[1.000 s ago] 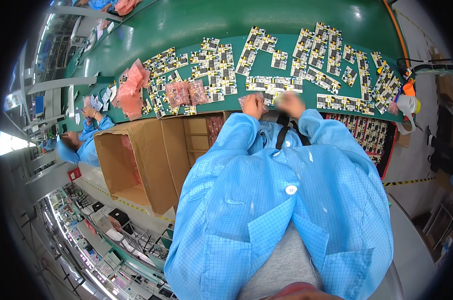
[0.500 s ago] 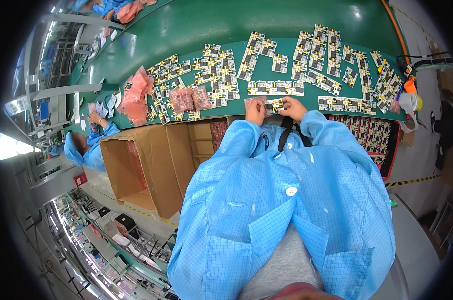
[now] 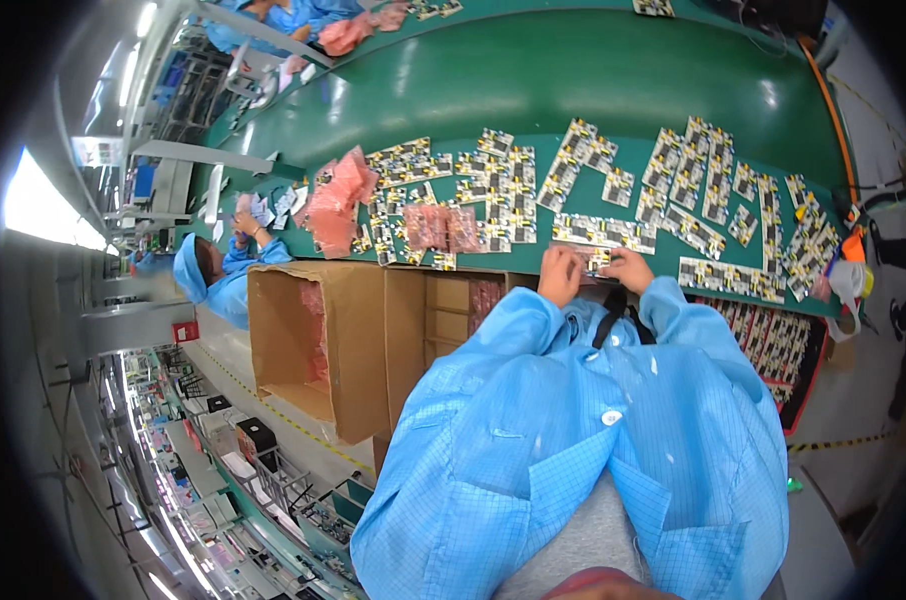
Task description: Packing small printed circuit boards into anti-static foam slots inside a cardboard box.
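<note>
My left hand pinches a pink bubble-wrap bag at the table's near edge. My right hand has its fingers closed on the right end of a small circuit board, whose left part meets the bag. How far the board sits inside the bag is hard to make out. Just beyond my hands lies a row of joined circuit boards, white with black and yellow parts. More board panels spread across the green table. Bagged boards in pink bubble wrap rest to the left.
Left of these is a heap of pink bubble bags. An open cardboard box stands below the table edge. At my right, a red-rimmed tray holds rows of boards. A white tape roll sits by the right corner. A co-worker sits far left.
The head view has shifted, so the scene sits lower and further right. My hands stay at the table edge, and less of the board shows between them.
</note>
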